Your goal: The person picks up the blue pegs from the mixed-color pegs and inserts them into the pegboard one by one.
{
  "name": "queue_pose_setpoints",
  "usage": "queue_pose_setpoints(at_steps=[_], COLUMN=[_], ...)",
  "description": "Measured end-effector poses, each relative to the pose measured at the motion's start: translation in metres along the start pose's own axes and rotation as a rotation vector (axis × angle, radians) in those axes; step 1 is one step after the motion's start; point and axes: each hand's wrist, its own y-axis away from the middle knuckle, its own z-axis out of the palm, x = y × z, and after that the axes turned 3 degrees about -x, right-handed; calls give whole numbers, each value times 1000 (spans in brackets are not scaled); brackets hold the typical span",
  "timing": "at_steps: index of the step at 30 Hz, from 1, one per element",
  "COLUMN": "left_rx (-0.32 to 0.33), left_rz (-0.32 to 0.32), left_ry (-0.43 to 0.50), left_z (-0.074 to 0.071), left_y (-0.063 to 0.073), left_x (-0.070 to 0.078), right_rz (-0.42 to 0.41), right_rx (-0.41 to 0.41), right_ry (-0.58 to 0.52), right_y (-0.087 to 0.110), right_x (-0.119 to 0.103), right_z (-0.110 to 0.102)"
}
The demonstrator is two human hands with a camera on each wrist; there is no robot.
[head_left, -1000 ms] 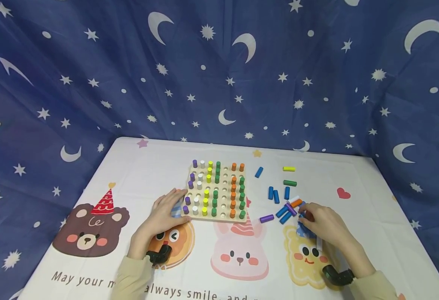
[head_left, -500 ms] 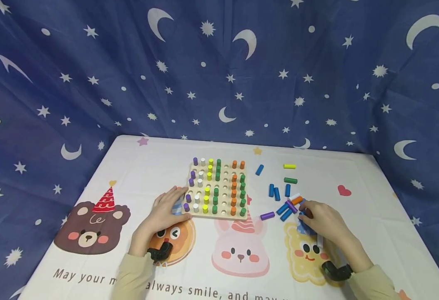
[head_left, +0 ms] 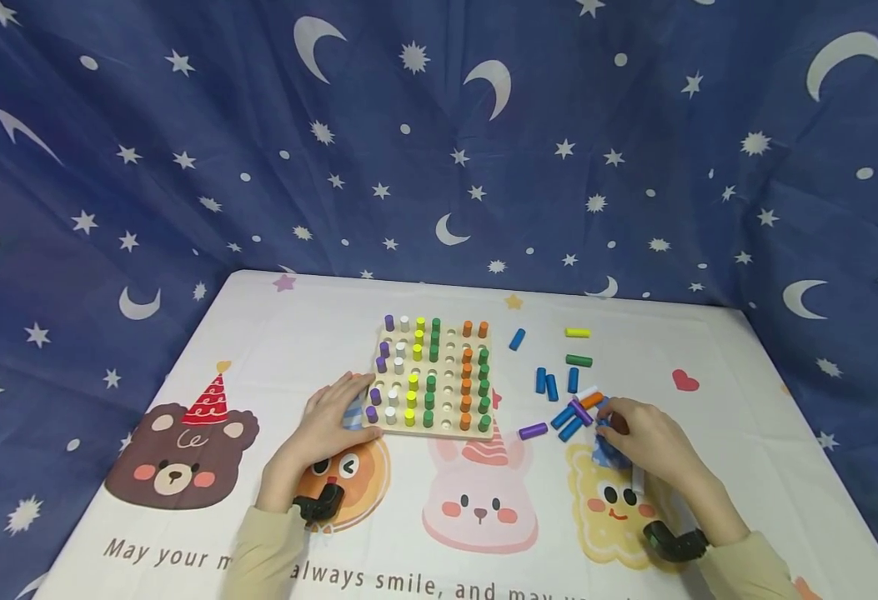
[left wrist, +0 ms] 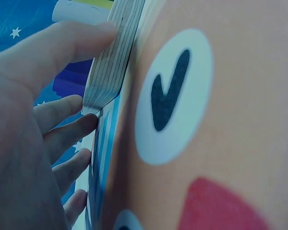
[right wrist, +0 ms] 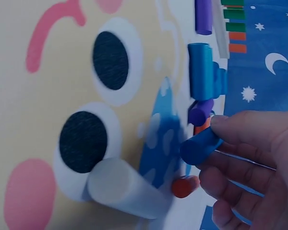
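Observation:
My left hand (head_left: 333,421) rests at the near left corner of a wooden pegboard (head_left: 434,433). Its thumb touches the board's front edge, and the other fingers lie fairly straight beside the corner. In the right wrist view, my right hand (right wrist: 249,158) pinches a blue peg (right wrist: 197,147) between thumb and fingers, just over the cloth. An orange peg (right wrist: 185,186) lies below those fingertips. Close to the hand is a white peg (right wrist: 127,189). Purple, white, yellow, green and orange pegs stand in columns on the board, with one column of bare holes and a few other holes unfilled.
Right of the board, a loose pile holds blue pegs (head_left: 569,430), a purple peg (head_left: 581,412) and an orange peg (head_left: 592,401). Farther back lie a green peg (head_left: 579,361), a yellow peg (head_left: 577,332) and more blue ones. A starry curtain (head_left: 439,150) hangs behind the table.

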Motion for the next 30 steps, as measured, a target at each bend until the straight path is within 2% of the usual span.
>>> queue_pose_setpoints(at_steps=[6, 15, 23, 30], left_rx=[0, 0, -2, -3], left_rz=[0, 13, 9, 9], left_ry=[1, 4, 8, -1], left_z=[0, 0, 0, -1], left_y=[0, 0, -1, 0], left_x=[-3, -4, -1, -1], right_rz=[-7, -61, -141, -180], right_rx=[12, 47, 57, 61], right_ry=[-45, -85, -105, -144], right_y=[0, -5, -15, -24], right_x=[-6, -21, -37, -53], right_z=[-5, -13, -18, -21])
